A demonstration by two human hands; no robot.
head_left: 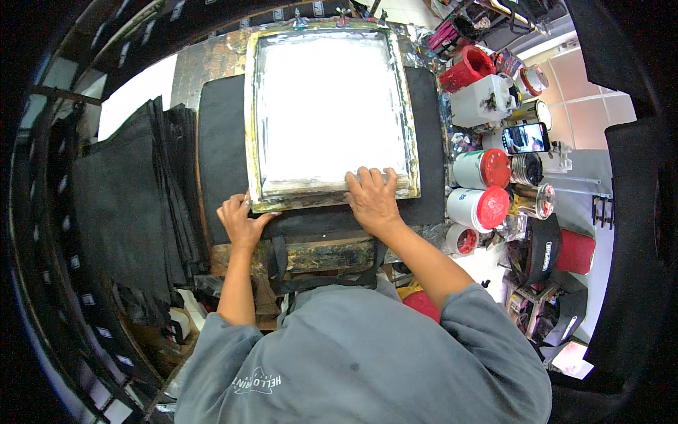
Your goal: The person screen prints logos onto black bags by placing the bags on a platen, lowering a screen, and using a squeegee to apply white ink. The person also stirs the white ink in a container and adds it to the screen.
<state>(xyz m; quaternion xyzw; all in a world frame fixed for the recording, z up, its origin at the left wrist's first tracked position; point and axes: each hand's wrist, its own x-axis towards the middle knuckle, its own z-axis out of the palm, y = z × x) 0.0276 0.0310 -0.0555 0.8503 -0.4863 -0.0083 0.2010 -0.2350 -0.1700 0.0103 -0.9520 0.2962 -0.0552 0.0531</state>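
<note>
The screen (325, 113) is lying on a black bag (223, 148) on the table (212, 60), with the bag's 2 handles trailing toward the person, likely so they stay out from under it. The right hand (373, 201) is holding the near bar, fingers hooked over it; the left hand (241, 222) is resting wide, thumb and fingers apart, at the near left corner, seemingly for squaring and steadying.

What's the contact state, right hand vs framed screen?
Touching. The head view shows the right hand laid across the near rail of the framed screen, its fingers over it with no gap.
</note>
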